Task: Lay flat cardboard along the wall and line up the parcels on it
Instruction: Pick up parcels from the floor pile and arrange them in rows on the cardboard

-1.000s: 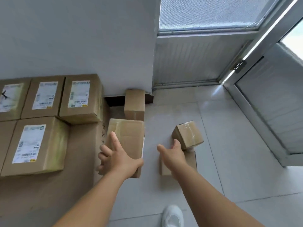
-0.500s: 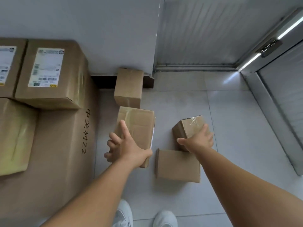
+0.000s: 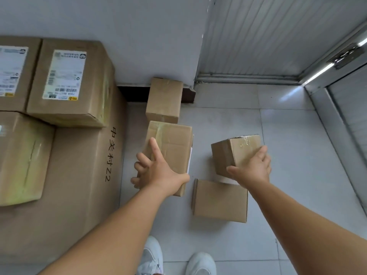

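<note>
Nearest, two white shoes (image 3: 174, 261) stand on the tiled floor (image 3: 288, 147). Just beyond, a small plain box (image 3: 220, 201) lies flat. The left hand (image 3: 158, 172) clasps the near end of an oblong parcel (image 3: 170, 147), fingers curled round its left side; the right hand (image 3: 252, 168) grips a small taped parcel (image 3: 234, 153), tilted. At left, flat cardboard (image 3: 79, 185) bears labelled parcels (image 3: 71, 82). Farthest, another box (image 3: 164, 100) touches the wall (image 3: 119, 36).

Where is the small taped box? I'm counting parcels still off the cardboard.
In the head view, right of centre: the small taped box is under the right hand, just beyond a plain box.
</note>
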